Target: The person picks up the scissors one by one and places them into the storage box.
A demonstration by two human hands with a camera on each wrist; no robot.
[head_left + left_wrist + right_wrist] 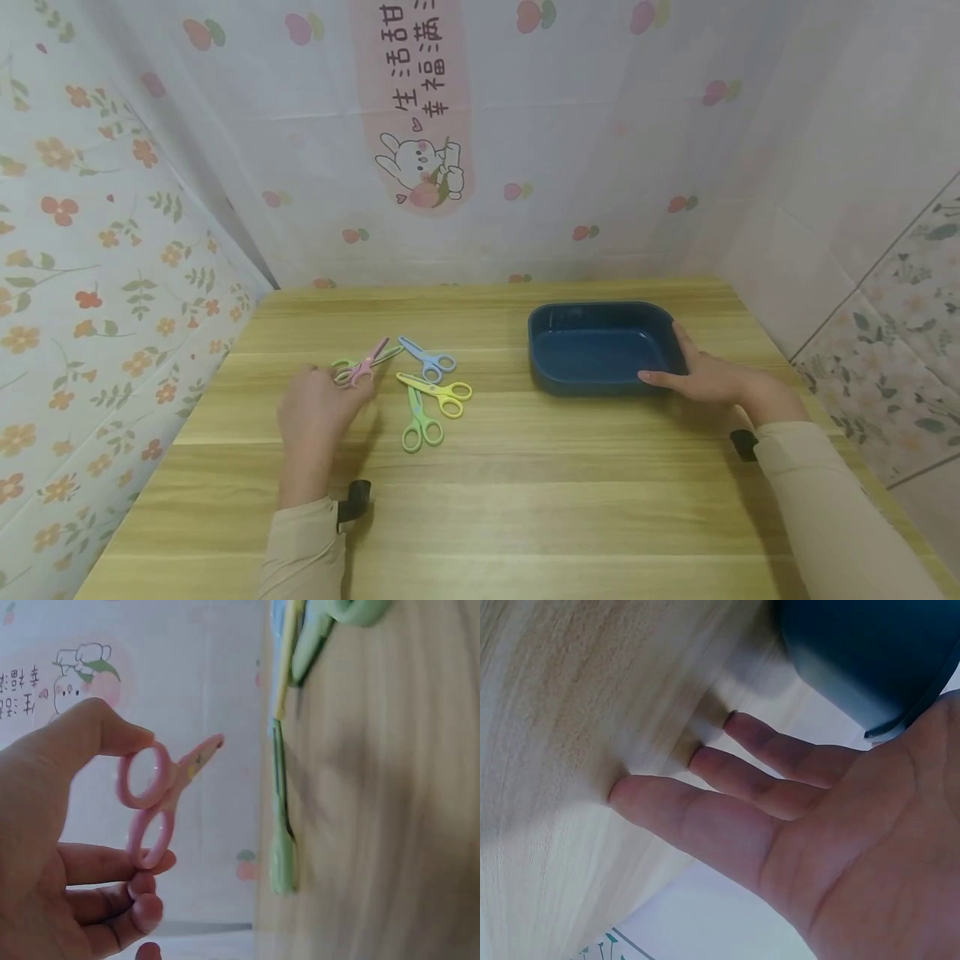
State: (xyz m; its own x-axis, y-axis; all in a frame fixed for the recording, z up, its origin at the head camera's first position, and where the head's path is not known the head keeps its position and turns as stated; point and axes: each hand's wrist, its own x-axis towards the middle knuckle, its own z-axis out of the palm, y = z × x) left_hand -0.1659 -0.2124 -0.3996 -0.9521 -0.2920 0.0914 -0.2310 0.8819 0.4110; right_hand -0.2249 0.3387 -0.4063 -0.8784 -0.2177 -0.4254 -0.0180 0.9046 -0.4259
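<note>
My left hand [318,412] holds small pink scissors [187,769] above the left side of the table. In the left wrist view the thumb lies on one handle ring and fingertips on the other. Behind them, green scissors [390,353] lie on the wood. To their right are blue scissors [431,360], yellow scissors [435,388] and lighter green scissors [417,417], some overlapping. My right hand [705,375] is spread at the right end of a dark blue dish [585,387], thumb by its front rim. Three of its fingers [712,817] extend straight to the tabletop.
The wood-grain table [525,500] meets a printed curtain [600,125] with a rabbit picture at the back. A floral curtain [97,292] hangs on the left, and a pale patterned wall [900,292] rises on the right. Each wrist wears a small black mount [355,500].
</note>
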